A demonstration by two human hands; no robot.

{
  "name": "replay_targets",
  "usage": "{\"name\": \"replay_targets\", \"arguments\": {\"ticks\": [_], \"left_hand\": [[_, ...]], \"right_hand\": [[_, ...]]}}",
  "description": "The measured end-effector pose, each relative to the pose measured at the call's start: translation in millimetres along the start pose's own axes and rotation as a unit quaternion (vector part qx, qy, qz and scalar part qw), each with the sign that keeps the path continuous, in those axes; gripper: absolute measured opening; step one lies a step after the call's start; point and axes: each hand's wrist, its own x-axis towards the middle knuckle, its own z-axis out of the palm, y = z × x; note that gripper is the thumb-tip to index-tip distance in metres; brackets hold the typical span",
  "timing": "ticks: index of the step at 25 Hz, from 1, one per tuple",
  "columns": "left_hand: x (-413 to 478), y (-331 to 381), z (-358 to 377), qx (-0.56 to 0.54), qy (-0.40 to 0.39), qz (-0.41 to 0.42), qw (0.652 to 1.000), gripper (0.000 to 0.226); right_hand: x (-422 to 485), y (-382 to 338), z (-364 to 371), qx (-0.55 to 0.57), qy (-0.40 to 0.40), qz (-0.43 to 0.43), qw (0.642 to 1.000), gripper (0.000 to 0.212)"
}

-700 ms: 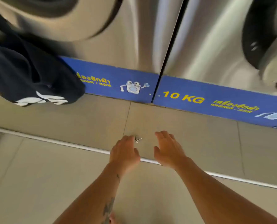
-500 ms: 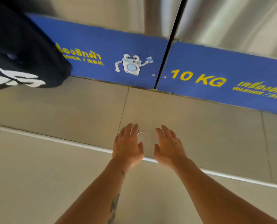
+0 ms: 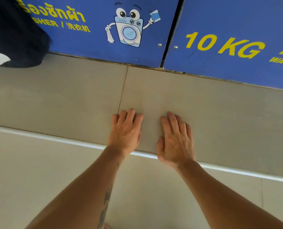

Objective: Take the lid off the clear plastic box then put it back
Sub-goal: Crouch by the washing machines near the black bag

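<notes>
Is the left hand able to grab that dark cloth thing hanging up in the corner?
Probably yes, with a stretch. The left hand is spread open above the grey tiles, holding nothing, and only bare tile shows between it and the dark cloth, far to its left.

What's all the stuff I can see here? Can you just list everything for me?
Blue panels: two, blue with yellow lettering, across the top, split by a dark vertical gap; the right one reads "10 KG".
Cartoon washing machine: one, white and light blue with eyes, printed on the left panel.
Dark garment: one, black with white marks, top left corner.
Tiled ledge: grey-beige, below the panels.
Edge strip: one, white, along the front of the ledge.
Lower floor: pale beige, bottom of the view.
Clear plastic box and lid: none visible.
Left hand: one, bare, fingers spread, over the ledge; tattoo on the forearm.
Right hand: one, bare, open, beside the left.
</notes>
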Motion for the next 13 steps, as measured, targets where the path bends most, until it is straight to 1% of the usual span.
{"name": "replay_targets", "arguments": {"ticks": [1, 3, 5, 6, 9, 11, 13], "left_hand": [[3, -4, -4, 0.01, -0.021, 0.01, 1.0, 0.023], [8, -9, -16, -0.02, -0.06, -0.001, 0.998, 0.021], [9, -11, -38, -0.086, -0.097, -0.042, 0.991, 0.015], [9, -11, -54, -0.116, -0.118, -0.077, 0.983, 0.013], [5, -9, -114, -0.138, -0.192, -0.184, 0.954, 0.011], [4, -6, -167, -0.162, -0.218, -0.222, 0.936, 0.011], [2, -5, -225, -0.17, -0.248, -0.235, 0.924, 0.01]], "right_hand": [[0, 0, -3, -0.001, -0.008, -0.001, 1.0, 0.069], [2, -2, -12, -0.01, -0.034, -0.003, 0.999, 0.068], [6, -5, -29, -0.012, -0.084, 0.005, 0.996, 0.065], [8, -8, -43, 0.005, -0.111, 0.015, 0.994, 0.062], [7, -31, -96, 0.068, -0.159, 0.041, 0.984, 0.051], [2, -52, -143, 0.081, -0.169, 0.035, 0.982, 0.049], [-5, -75, -195, 0.083, -0.17, 0.024, 0.982, 0.048]]}}
